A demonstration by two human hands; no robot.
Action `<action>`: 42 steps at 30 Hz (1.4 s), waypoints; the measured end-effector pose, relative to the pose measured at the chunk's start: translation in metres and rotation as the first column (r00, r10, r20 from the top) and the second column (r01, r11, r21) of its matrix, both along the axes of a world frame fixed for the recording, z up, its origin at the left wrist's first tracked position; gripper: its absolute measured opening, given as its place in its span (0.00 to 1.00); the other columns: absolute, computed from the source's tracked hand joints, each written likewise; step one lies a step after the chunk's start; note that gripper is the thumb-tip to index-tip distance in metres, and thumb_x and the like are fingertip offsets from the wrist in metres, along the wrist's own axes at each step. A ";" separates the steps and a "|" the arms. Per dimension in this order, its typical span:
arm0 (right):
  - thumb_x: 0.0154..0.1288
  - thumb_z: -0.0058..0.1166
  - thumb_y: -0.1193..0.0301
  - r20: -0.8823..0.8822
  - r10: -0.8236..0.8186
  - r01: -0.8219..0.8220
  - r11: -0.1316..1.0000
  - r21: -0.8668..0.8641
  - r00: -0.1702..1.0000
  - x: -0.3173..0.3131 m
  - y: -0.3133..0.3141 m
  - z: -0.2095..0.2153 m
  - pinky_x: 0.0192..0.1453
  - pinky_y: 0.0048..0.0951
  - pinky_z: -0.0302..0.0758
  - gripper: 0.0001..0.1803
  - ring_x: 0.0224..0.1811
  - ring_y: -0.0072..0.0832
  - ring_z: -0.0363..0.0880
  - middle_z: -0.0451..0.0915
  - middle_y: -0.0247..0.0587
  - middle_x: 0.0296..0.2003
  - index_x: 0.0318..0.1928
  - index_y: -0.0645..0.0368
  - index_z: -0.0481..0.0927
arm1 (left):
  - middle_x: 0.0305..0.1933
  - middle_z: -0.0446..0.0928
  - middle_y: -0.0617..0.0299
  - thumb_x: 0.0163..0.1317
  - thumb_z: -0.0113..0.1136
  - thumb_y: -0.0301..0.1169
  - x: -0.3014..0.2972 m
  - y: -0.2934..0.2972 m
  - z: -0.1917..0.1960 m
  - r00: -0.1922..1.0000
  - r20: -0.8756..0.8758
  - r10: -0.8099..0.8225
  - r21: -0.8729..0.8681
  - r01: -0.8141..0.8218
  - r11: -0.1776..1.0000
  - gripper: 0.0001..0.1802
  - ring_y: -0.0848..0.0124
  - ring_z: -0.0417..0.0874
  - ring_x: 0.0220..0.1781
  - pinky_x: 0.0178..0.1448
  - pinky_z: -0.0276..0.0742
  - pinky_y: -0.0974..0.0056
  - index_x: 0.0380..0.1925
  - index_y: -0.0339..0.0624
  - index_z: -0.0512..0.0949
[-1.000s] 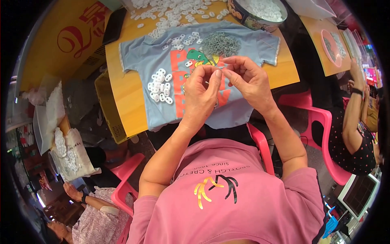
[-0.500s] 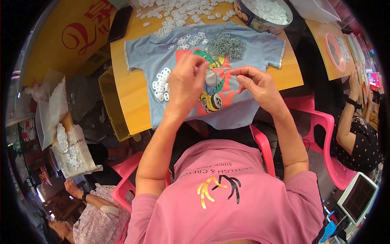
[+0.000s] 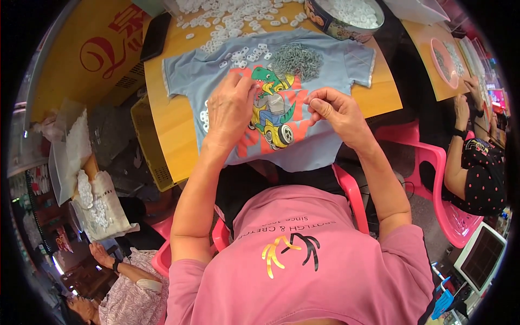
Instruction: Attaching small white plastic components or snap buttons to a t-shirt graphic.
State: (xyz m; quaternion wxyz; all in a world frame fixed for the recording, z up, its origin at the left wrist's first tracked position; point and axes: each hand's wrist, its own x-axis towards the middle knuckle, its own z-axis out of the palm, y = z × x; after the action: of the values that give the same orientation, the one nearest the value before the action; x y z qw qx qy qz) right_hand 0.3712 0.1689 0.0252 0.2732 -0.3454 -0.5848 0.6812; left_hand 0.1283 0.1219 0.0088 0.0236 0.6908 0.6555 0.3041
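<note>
"Why the shirt (image 3: pixel 310 155) on the tabletop (image 3: pixel 382 95)?"

"Probably so small stuff wouldn't roll. Grey bits (image 3: pixel 297 60) sat at 1 o'clock, white bits (image 3: pixel 249 56) at 11, both handy."

"And the hands?"

"Right hand (image 3: pixel 335 111), 3 o'clock: fingers pinched together, maybe to steady something tiny, couldn't tell. Left hand (image 3: pixel 232 108), 9 o'clock: fingers curled, couldn't tell if they gripped anything."

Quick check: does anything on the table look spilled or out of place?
A blue-grey T-shirt lies spread on the table like a mat, an odd surface for the pile of grey screw-like pieces. Loose white pieces are strewn beyond it, left of the tin, looking spilled, though perhaps tipped out deliberately.
</note>
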 end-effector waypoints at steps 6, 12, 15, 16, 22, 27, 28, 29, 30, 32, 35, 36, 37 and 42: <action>0.71 0.53 0.71 -0.075 -0.008 0.004 0.998 -0.058 0.997 -0.006 -0.002 -0.001 0.43 0.22 0.77 0.10 0.34 0.20 0.78 0.78 0.34 0.35 0.46 0.66 0.78 | 0.32 0.80 0.60 0.63 0.63 0.30 0.005 -0.008 0.009 0.713 0.692 0.113 -0.241 0.080 0.967 0.09 0.72 0.79 0.30 0.35 0.74 0.66 0.37 0.36 0.80; 0.70 0.53 0.75 -0.126 -0.092 0.092 0.996 -0.009 0.988 -0.020 0.000 0.009 0.45 0.22 0.77 0.09 0.37 0.20 0.78 0.79 0.34 0.39 0.47 0.66 0.78 | 0.36 0.82 0.61 0.66 0.61 0.30 0.024 -0.021 0.023 0.274 0.947 0.167 -0.229 0.213 0.950 0.10 0.78 0.81 0.33 0.37 0.78 0.70 0.40 0.32 0.79; 0.69 0.52 0.78 -0.051 -0.130 0.139 0.946 0.292 0.990 -0.037 -0.001 0.014 0.43 0.22 0.76 0.08 0.38 0.21 0.78 0.79 0.35 0.39 0.46 0.65 0.80 | 0.36 0.82 0.61 0.66 0.60 0.29 0.034 -0.026 0.027 0.293 0.946 0.142 -0.218 0.247 0.944 0.10 0.77 0.82 0.35 0.39 0.80 0.71 0.42 0.32 0.78; 0.69 0.52 0.78 -0.049 -0.130 0.138 0.946 0.293 0.990 -0.043 -0.001 0.017 0.43 0.22 0.76 0.08 0.38 0.21 0.78 0.79 0.35 0.39 0.46 0.65 0.80 | 0.37 0.82 0.61 0.66 0.60 0.28 0.036 -0.027 0.028 0.352 0.924 0.146 -0.243 0.248 0.938 0.10 0.77 0.83 0.36 0.40 0.80 0.71 0.43 0.32 0.78; 0.67 0.54 0.80 -0.041 -0.149 0.129 0.652 0.748 0.988 -0.058 -0.009 0.013 0.39 0.23 0.76 0.06 0.37 0.23 0.78 0.78 0.37 0.36 0.43 0.63 0.81 | 0.36 0.82 0.62 0.65 0.61 0.28 0.034 -0.032 0.030 0.336 0.937 0.099 -0.180 0.220 0.959 0.11 0.78 0.81 0.37 0.40 0.79 0.72 0.44 0.33 0.77; 0.70 0.52 0.78 -0.139 -0.146 0.193 0.879 0.435 0.979 -0.057 -0.028 0.004 0.41 0.21 0.77 0.07 0.39 0.21 0.78 0.79 0.35 0.37 0.45 0.65 0.79 | 0.37 0.81 0.63 0.64 0.63 0.27 0.032 -0.037 0.026 0.089 0.984 0.156 -0.175 0.276 0.945 0.11 0.77 0.80 0.37 0.42 0.77 0.71 0.44 0.34 0.78; 0.71 0.51 0.77 -0.192 -0.150 0.198 0.944 0.265 0.970 -0.058 -0.032 0.004 0.42 0.21 0.77 0.07 0.39 0.21 0.78 0.79 0.34 0.38 0.46 0.66 0.79 | 0.38 0.81 0.63 0.64 0.63 0.27 0.033 -0.039 0.026 -0.072 0.981 0.181 -0.154 0.281 0.947 0.10 0.77 0.80 0.37 0.42 0.77 0.71 0.43 0.34 0.78; 0.71 0.51 0.77 -0.190 -0.144 0.193 0.944 0.268 0.971 -0.059 -0.035 0.003 0.42 0.21 0.77 0.07 0.39 0.21 0.78 0.79 0.34 0.38 0.46 0.66 0.79 | 0.39 0.81 0.62 0.64 0.63 0.27 0.035 -0.040 0.025 -0.230 0.952 0.200 -0.131 0.283 0.950 0.10 0.76 0.80 0.36 0.42 0.76 0.71 0.43 0.35 0.78; 0.71 0.51 0.77 -0.226 -0.168 0.212 0.959 0.189 0.960 -0.060 -0.038 0.001 0.43 0.21 0.77 0.07 0.38 0.21 0.78 0.79 0.34 0.37 0.46 0.67 0.78 | 0.39 0.81 0.62 0.64 0.63 0.27 0.036 -0.041 0.023 -0.232 0.952 0.199 -0.130 0.280 0.951 0.10 0.76 0.80 0.36 0.42 0.76 0.71 0.43 0.35 0.78; 0.72 0.51 0.76 -0.259 -0.189 0.223 0.969 0.108 0.947 -0.061 -0.040 0.000 0.44 0.21 0.77 0.08 0.37 0.21 0.78 0.79 0.35 0.37 0.46 0.67 0.78 | 0.41 0.81 0.61 0.64 0.63 0.27 0.039 -0.044 0.018 -0.370 0.916 0.153 -0.041 0.292 0.956 0.09 0.75 0.80 0.36 0.43 0.76 0.72 0.42 0.36 0.78; 0.71 0.52 0.74 -0.286 -0.185 0.221 0.970 0.099 0.940 -0.057 -0.040 0.000 0.44 0.22 0.76 0.09 0.36 0.20 0.78 0.79 0.35 0.35 0.46 0.67 0.78 | 0.39 0.81 0.61 0.64 0.63 0.28 0.043 -0.048 0.018 -0.361 0.920 0.152 -0.075 0.220 0.973 0.09 0.75 0.80 0.37 0.42 0.76 0.72 0.42 0.35 0.78; 0.71 0.53 0.73 -0.285 -0.168 0.193 0.979 0.062 0.944 -0.054 -0.039 0.001 0.44 0.22 0.76 0.09 0.35 0.20 0.77 0.79 0.35 0.34 0.46 0.66 0.78 | 0.39 0.81 0.61 0.64 0.63 0.28 0.042 -0.049 0.018 -0.363 0.920 0.150 -0.074 0.215 0.974 0.09 0.75 0.80 0.37 0.42 0.76 0.72 0.42 0.35 0.78; 0.71 0.53 0.72 -0.285 -0.152 0.165 0.986 0.024 0.946 -0.051 -0.039 0.003 0.43 0.22 0.76 0.10 0.35 0.19 0.77 0.79 0.35 0.34 0.46 0.66 0.78 | 0.38 0.81 0.60 0.64 0.63 0.28 0.040 -0.050 0.018 -0.291 0.949 0.121 -0.068 0.186 0.980 0.10 0.75 0.81 0.37 0.42 0.76 0.71 0.42 0.35 0.78; 0.71 0.54 0.69 -0.227 -0.118 0.145 0.984 0.107 0.967 -0.047 -0.028 0.013 0.40 0.20 0.75 0.10 0.33 0.17 0.76 0.79 0.33 0.32 0.44 0.66 0.78 | 0.38 0.82 0.58 0.64 0.64 0.29 0.036 -0.056 0.029 -0.139 0.986 0.088 -0.066 0.161 0.985 0.11 0.74 0.82 0.36 0.41 0.77 0.70 0.42 0.34 0.78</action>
State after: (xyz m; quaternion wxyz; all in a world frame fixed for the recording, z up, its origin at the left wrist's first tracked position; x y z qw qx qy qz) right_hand 0.3237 0.1411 0.0381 0.4015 -0.2885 -0.5675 0.6584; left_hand 0.1641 0.0663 0.0378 0.5755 0.2366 0.4146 0.6640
